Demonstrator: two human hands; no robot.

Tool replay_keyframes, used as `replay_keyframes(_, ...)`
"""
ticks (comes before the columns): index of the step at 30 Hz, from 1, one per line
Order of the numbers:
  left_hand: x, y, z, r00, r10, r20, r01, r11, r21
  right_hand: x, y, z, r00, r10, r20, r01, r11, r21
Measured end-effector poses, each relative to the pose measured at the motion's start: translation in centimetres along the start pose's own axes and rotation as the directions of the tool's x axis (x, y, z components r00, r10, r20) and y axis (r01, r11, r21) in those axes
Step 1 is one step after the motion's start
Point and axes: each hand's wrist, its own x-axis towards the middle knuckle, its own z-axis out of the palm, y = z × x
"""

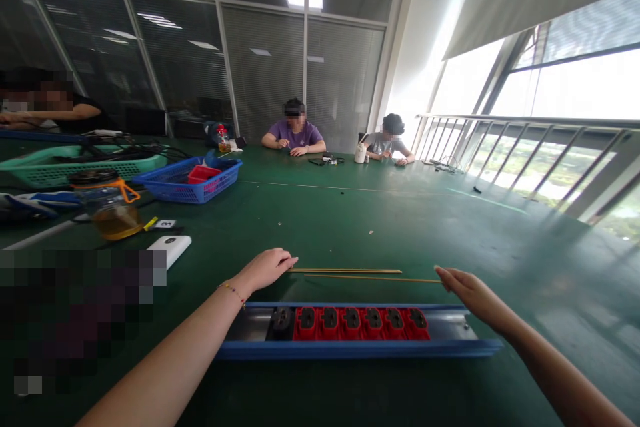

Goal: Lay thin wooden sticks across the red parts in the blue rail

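My right hand (pixel 457 283) pinches the right end of a thin brass-coloured strip (pixel 373 277), which stretches left just above the table. My left hand (pixel 270 267) has its fingers closed at the left end of a pair of similar brass-coloured strips (pixel 350 271), lying parallel and a little farther off. Nearer me lies a blue-edged metal power strip housing (pixel 450 327). Set in a row along its channel are several red socket modules (pixel 351 322) and one black socket module (pixel 283 322) at the left end. Both hands are beyond the housing's far edge.
Left on the green table (pixel 300 213) are a white power bank (pixel 173 250), a jar of amber liquid (pixel 113 210), a blue basket (pixel 210 192) with a red container, and a green basket (pixel 30 173) of cables. Other people sit across the table and at the far left.
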Motion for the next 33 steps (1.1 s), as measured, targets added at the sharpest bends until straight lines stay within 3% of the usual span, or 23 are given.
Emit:
replay_keyframes(6,-0.4,0.3,-0.3,0.999,0.018,0.045,-0.019,0.999,0.026,2.1,-1.8,2.6,0.948,-0.155,0.278,0.185,0.979,-0.088)
replay_keyframes(11,-0.6,0.3,-0.3,0.997,0.079,0.016,-0.080,0.987,0.141,4.5,-2.4,3.8,0.955,-0.163,0.247,0.260,0.860,-0.439)
replay_keyframes(15,-0.8,0.6,-0.2,0.994,0.103,0.026,-0.106,0.981,0.164,5.7,-3.1,4.4,0.952,-0.178,0.249,0.294,0.757,-0.584)
replay_keyframes(21,-0.6,0.9,0.1,0.990,0.136,0.028,-0.139,0.962,0.237,6.7,-4.1,5.0,0.900,-0.142,0.412,0.374,0.737,-0.563)
replay_keyframes(29,-0.9,1.6,0.0,0.985,0.170,0.042,-0.173,0.913,0.369,8.9,-4.2,5.9,0.868,-0.139,0.477,0.406,0.751,-0.521)
replay_keyframes(33,-1.1,2.0,-0.3,0.988,0.149,0.040,-0.153,0.911,0.384,8.5,-3.7,5.8,0.880,-0.160,0.446,0.380,0.801,-0.463)
